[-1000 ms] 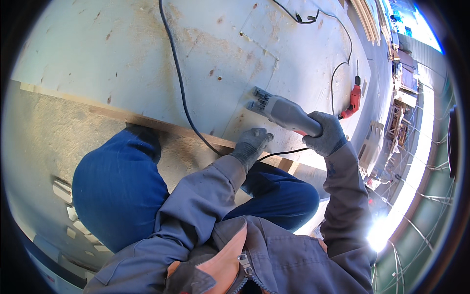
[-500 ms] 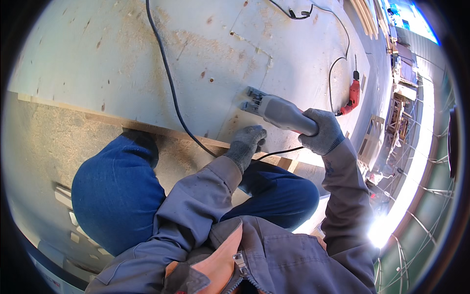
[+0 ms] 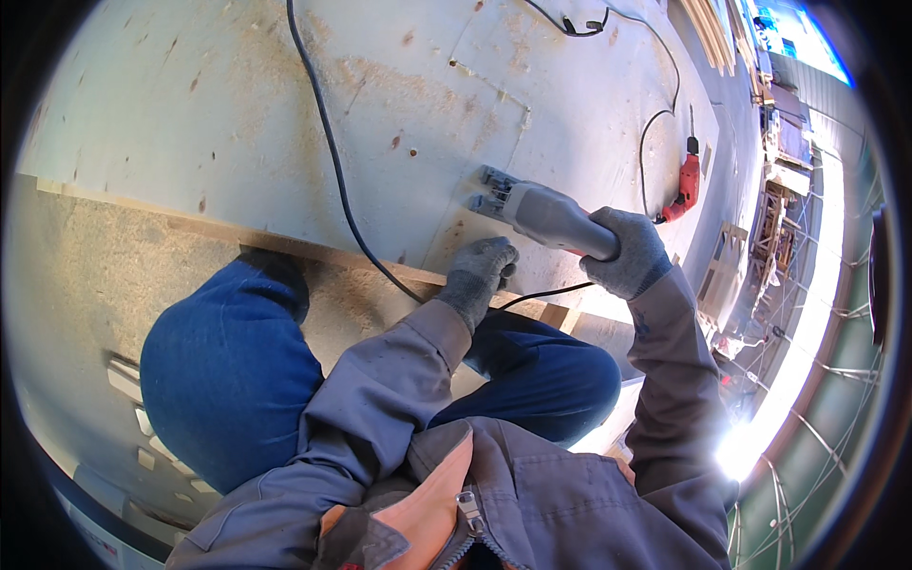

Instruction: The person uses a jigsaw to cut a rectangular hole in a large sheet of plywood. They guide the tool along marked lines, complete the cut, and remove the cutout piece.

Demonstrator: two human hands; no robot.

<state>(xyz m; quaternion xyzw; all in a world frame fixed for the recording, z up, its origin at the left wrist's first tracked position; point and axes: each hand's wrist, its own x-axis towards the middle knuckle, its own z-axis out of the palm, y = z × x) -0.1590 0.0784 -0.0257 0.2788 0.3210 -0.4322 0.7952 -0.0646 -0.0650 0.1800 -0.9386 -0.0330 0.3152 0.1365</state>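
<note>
My right hand (image 3: 627, 255), in a grey work glove, is wrapped round the rear of a grey jigsaw (image 3: 556, 218). The saw lies along a large pale plywood sheet (image 3: 256, 123), its metal shoe pointing left; the blade cannot be made out. Nearer me, at the sheet's front edge, my left hand (image 3: 483, 269) is gloved too, with its fingers curled in. Whatever those fingers may hold is hidden. A black power cord (image 3: 334, 166) crosses the sheet, passes by my left wrist and shows again below the saw. Thin cut lines and sawdust mark the wood around the shoe.
A red corded drill (image 3: 685, 182) rests at the sheet's right side, bit pointing away. Its thin cable leads to a plug joint (image 3: 578, 28) at the far edge. Wooden strips (image 3: 705, 33) lie at the far right. Small offcuts (image 3: 123, 380) are scattered on the dusty floor at left.
</note>
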